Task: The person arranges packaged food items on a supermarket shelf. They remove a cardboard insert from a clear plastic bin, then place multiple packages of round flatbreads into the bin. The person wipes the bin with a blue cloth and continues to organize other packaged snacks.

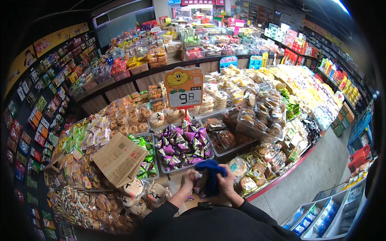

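My right hand (226, 182) is shut on a dark blue cloth (212, 174), which hangs down in front of my body. Beside it, my left hand (188, 181) grips a small shiny packet (197, 176), partly hidden by the fingers. Just beyond both hands stands a clear plastic bin (178, 169) heaped with purple triangular snack packets (184, 144). Under my hands there is an open cardboard box (188, 205), with a few purple packets (190, 198) visible at its edge; most of its inside is hidden.
A flattened cardboard carton (119, 159) lies over the goods at left, next to green packets (146, 156). Wrapped round cakes (132, 188) sit near my left arm. A price sign (184, 87) rises behind the purple packets. At right, a tilted bin of cookies (262, 114) rests on another bin.
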